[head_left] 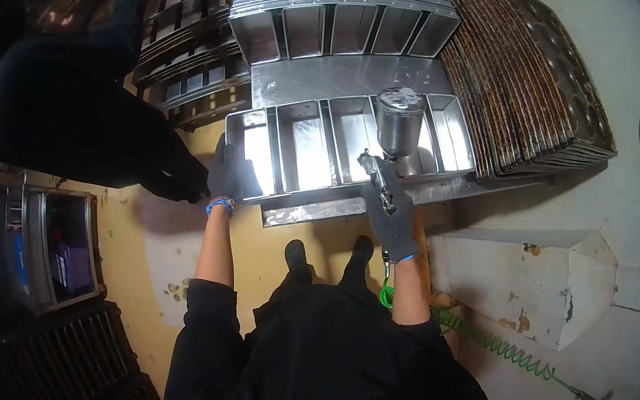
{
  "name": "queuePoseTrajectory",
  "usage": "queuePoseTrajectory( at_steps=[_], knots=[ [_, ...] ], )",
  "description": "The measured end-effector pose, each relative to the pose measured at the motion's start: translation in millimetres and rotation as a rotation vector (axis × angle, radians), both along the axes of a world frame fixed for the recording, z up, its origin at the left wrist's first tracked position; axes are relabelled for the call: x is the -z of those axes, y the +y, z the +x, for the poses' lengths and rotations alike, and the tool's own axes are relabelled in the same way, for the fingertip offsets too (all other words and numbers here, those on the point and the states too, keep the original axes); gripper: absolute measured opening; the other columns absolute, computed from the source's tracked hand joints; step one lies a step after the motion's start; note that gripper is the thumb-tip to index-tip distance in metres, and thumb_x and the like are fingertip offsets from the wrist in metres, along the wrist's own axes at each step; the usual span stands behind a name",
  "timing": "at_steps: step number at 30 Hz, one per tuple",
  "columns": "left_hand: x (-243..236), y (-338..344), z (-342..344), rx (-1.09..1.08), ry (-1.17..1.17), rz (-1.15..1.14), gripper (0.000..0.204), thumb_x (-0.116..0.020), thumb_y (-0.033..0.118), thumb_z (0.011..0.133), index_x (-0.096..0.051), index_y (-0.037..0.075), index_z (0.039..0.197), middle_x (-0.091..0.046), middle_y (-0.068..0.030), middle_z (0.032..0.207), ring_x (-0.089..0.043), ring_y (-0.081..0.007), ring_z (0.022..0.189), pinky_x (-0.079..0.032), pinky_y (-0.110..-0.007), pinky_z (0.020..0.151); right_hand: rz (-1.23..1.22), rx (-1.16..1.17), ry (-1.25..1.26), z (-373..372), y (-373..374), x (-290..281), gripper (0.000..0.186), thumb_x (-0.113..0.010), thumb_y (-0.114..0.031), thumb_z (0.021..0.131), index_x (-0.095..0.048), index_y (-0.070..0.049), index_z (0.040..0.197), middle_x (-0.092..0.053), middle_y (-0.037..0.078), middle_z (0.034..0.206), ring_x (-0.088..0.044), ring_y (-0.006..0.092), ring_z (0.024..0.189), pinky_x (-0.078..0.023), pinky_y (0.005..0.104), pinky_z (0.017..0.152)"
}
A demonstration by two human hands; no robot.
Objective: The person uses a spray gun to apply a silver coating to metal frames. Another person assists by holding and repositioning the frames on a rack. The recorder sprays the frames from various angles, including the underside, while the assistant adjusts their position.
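A strapped set of shiny metal loaf pans (300, 143) lies before me on a metal table (326, 81), its openings facing up. My left hand (229, 173), in a dark glove, grips the left end of the set. In my gloved right hand (395, 219) is a spray gun (398, 126) with a metal cup on top, held over the right-hand pans. Its cup hides part of them. From the gun's handle runs a green coiled air hose (494, 347); part of it passes behind my right forearm.
Behind the set rises a stack of similar loaf pans (348, 32). Browned baking trays (521, 89) are piled at the right. A person in dark clothes (85, 99) works at the left, beside stacked pans (188, 40). A white boxed ledge (502, 278) stands right of my legs.
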State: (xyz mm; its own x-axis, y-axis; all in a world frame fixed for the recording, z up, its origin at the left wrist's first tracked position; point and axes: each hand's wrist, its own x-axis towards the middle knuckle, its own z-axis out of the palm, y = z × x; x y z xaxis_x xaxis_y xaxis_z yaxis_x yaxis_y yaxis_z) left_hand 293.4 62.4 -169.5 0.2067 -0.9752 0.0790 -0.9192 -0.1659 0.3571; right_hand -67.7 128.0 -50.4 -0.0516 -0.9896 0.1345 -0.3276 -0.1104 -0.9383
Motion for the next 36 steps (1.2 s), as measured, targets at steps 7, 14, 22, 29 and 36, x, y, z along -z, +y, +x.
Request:
queuePoseTrajectory(
  at_steps=[7,14,22,29,36],
  knots=[
    [20,-5,18,0.0,0.207,-0.118,0.054,-0.054,0.034,0.092,-0.045,0.018,0.143,-0.054,-0.0208,0.133,-0.061,-0.0426,0.105,-0.048,-0.049,0.088,0.047,0.071,-0.106,40,11,15,0.047,-0.059,-0.011,0.093,-0.052,-0.005,0.139,-0.067,0.008,0.1,-0.06,0.0124,0.078,-0.048,0.0296,0.07],
    [6,-3,5,-0.091,0.408,-0.084,0.059,-0.057,0.031,0.092,-0.04,0.019,0.147,-0.064,-0.0262,0.114,-0.061,-0.0477,0.1,-0.047,-0.052,0.087,-0.059,0.016,0.005,109,8,-3,0.046,-0.057,-0.014,0.094,-0.053,-0.009,0.139,-0.066,0.01,0.108,-0.064,0.0178,0.094,-0.049,0.0324,0.081],
    [1,2,8,0.072,0.169,-0.108,0.066,-0.06,0.016,0.088,-0.036,0.018,0.149,-0.044,-0.017,0.147,-0.062,-0.042,0.104,-0.051,-0.05,0.086,0.001,0.023,0.013,126,24,14,0.045,-0.058,-0.016,0.095,-0.052,-0.008,0.139,-0.066,0.013,0.124,-0.069,0.0228,0.1,-0.053,0.0341,0.082],
    [-22,6,-2,-0.031,0.416,0.011,0.062,-0.053,0.013,0.092,-0.034,0.019,0.15,-0.041,-0.0105,0.151,-0.063,-0.0404,0.105,-0.052,-0.049,0.088,0.024,0.051,-0.035,135,30,18,0.048,-0.062,-0.018,0.093,-0.053,-0.009,0.14,-0.07,0.01,0.115,-0.064,0.0106,0.079,-0.05,0.0286,0.071],
    [-7,1,1,-0.011,0.285,-0.022,0.069,-0.057,0.016,0.088,-0.03,0.019,0.152,-0.037,-0.007,0.154,-0.064,-0.0371,0.104,-0.054,-0.048,0.085,-0.083,-0.073,-0.091,197,22,3,0.05,-0.061,-0.01,0.091,-0.051,-0.008,0.141,-0.07,0.013,0.112,-0.064,0.0159,0.077,-0.051,0.0318,0.069]
  ],
)
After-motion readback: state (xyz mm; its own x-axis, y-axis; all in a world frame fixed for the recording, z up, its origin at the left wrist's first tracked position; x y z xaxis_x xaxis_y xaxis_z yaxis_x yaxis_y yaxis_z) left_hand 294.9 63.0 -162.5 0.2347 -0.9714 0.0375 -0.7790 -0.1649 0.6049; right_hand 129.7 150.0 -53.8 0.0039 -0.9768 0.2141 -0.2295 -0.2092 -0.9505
